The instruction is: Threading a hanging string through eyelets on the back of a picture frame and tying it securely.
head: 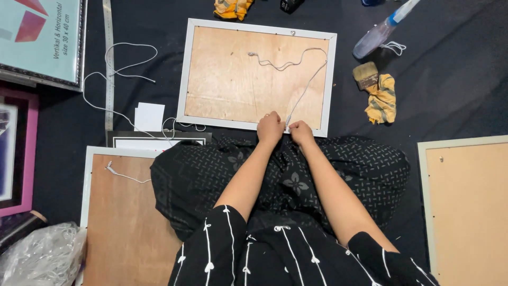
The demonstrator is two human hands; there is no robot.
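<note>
Plywood-backed picture frame (233, 79) with a white border lies face down on dark cloth, directly ahead of the person's knees. Left hand (270, 128) and right hand (301, 131) sit side by side at the frame's near edge, both curled closed; fingers pinch the end of a thin white string (304, 91) between them. String runs from the hands up across the board toward the far right corner, then loops back leftward to a loose end near the middle of the backing.

Surroundings:
- Second frame (119, 212), also back up, near left, partly under the person's patterned garment; short cord fixed at its top corner.
- Third frame (465, 206) at right edge, well apart from the hands.
- Loose white cord (124, 66) coiled left of the worked frame, crossing a metal ruler (109, 58).
- White paper slip (149, 116) just beside the frame's near left corner.
- Spray bottle (378, 32), a brush (365, 75) and a yellow rag (382, 98) to the right, clear of the frame.
- Crumpled plastic (42, 257) at bottom left.

Nothing lies between the hands and the string.
</note>
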